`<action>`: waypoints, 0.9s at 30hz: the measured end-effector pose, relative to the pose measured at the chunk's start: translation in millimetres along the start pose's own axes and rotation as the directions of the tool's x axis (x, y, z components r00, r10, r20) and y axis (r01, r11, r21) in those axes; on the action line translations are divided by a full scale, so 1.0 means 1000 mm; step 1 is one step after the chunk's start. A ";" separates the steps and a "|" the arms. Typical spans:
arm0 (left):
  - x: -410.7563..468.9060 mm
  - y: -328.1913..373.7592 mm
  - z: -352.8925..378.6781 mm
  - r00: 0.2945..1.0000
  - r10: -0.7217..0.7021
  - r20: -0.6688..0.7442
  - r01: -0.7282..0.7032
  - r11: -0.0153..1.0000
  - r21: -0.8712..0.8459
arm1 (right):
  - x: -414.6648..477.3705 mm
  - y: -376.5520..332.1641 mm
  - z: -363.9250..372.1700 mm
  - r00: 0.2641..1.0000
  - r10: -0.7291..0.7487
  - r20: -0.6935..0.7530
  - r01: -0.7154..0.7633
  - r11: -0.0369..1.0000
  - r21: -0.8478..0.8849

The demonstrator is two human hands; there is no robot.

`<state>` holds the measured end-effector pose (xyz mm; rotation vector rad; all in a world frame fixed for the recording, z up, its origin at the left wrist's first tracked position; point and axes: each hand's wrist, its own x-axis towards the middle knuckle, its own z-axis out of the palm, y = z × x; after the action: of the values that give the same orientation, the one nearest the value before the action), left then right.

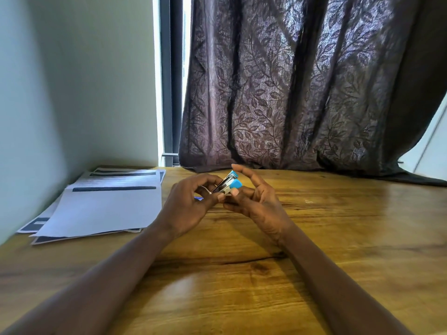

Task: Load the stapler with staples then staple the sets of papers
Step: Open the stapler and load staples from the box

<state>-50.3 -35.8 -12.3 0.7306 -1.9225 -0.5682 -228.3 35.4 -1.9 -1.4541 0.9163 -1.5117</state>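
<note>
A small blue and silver stapler (229,183) is held above the wooden table (338,226), tilted with its metal front end pointing up and away. My left hand (191,204) pinches its lower end with thumb and fingers. My right hand (254,199) holds it from the right, lower fingers curled under it and the index finger arched over the top. A stack of printed papers (101,204) with dark header bars lies fanned on the table at the left. I cannot see any staples clearly.
A pale wall borders the table on the left. A dark leaf-patterned curtain (302,93) hangs behind and drapes onto the table's back edge at the right. A small blue thing (198,198) peeks out under my left hand.
</note>
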 end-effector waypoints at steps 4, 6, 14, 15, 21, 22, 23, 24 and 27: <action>0.000 -0.001 -0.001 0.999 0.048 -0.008 -0.048 0.996 0.070 | 0.001 0.000 0.000 1.000 0.000 0.014 -0.001 0.999 0.034; 0.001 -0.001 -0.002 0.997 0.080 -0.016 -0.078 0.990 0.114 | 0.001 0.001 0.000 1.000 0.002 0.021 -0.003 0.998 0.057; 0.000 0.000 -0.001 0.992 0.127 -0.024 -0.122 0.980 0.161 | -0.003 -0.001 -0.004 1.000 0.012 0.014 -0.014 0.993 0.121; 0.000 0.001 -0.001 0.992 0.120 -0.027 -0.115 0.981 0.154 | -0.002 -0.001 -0.005 1.000 0.015 0.010 -0.016 0.994 0.112; -0.008 0.005 0.005 0.996 0.075 -0.043 -0.067 0.985 0.162 | 0.003 0.006 -0.005 0.990 0.090 -0.107 -0.085 0.995 0.051; -0.009 0.006 0.007 0.997 0.068 -0.041 -0.060 0.982 0.180 | 0.004 0.006 -0.005 0.986 0.103 -0.133 -0.099 0.995 0.034; -0.010 0.007 0.008 0.998 0.058 -0.039 -0.049 0.978 0.204 | 0.004 0.007 -0.004 0.980 0.114 -0.164 -0.114 0.993 0.010; -0.011 0.008 0.009 0.998 0.046 -0.033 -0.038 0.973 0.228 | 0.005 0.010 -0.005 0.973 0.119 -0.200 -0.129 0.991 -0.039; -0.011 0.008 0.011 1.000 -0.004 0.000 0.003 0.956 0.294 | 0.005 0.021 -0.010 0.963 0.009 -0.269 -0.132 0.887 -0.443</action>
<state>-58.8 -21.9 -18.6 0.9211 -2.0306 -0.2848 -236.3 21.6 -19.9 -1.5405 1.5563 -1.5182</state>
